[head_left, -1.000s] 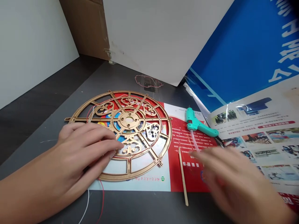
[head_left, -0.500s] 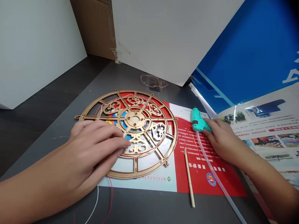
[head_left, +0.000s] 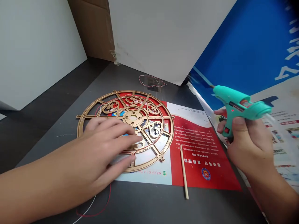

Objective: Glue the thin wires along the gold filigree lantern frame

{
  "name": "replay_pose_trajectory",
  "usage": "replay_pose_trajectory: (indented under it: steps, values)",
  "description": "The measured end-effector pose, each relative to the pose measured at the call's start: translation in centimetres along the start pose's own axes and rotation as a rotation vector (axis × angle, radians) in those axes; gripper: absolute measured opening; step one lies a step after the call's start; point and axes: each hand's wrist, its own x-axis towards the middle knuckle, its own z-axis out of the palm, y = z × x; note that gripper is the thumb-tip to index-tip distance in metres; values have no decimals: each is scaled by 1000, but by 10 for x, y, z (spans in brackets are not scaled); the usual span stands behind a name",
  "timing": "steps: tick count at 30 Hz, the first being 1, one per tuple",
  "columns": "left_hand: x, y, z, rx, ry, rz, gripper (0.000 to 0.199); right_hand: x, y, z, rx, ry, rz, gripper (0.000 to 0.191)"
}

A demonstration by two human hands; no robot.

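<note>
A gold, wheel-shaped openwork frame (head_left: 133,117) lies flat on a printed red and pale sheet (head_left: 198,149). Over its lower left part rests my left hand (head_left: 109,146), with the fingers spread apart and the fingertips at the ornaments and rim. Thin red and white wires (head_left: 102,208) come out below that hand. My right hand (head_left: 249,140) is wrapped round the handle of a turquoise glue gun (head_left: 238,105), held up to the right of the wheel. Its nozzle points to the left and a red light glows on its side.
A thin wooden stick (head_left: 184,174) lies on the sheet, right of the wheel. A loop of fine wire (head_left: 152,81) is behind the wheel. White panels (head_left: 151,37) and a cardboard piece (head_left: 93,28) stand at the back; a blue board (head_left: 238,53) is at the right.
My right hand has lifted the glue gun off the sheet, up and to the right, and turned it. My left hand has shifted right over the wheel, with its thumb farther out.
</note>
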Motion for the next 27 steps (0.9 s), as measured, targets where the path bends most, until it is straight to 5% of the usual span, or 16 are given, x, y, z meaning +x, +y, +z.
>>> replay_pose_trajectory:
  steps: [4,13,18,27]
  values:
    - [4,-10,7,16,-21,160,31,1,-22,12,162,-28,104,47]
    - [10,1,10,159,35,253,21,-10,-36,34,262,42,98,37]
    - [7,5,16,150,149,172,28,-22,-33,40,257,74,9,43]
    - [-3,12,29,52,131,-16,25,-27,-27,46,272,54,-24,40]
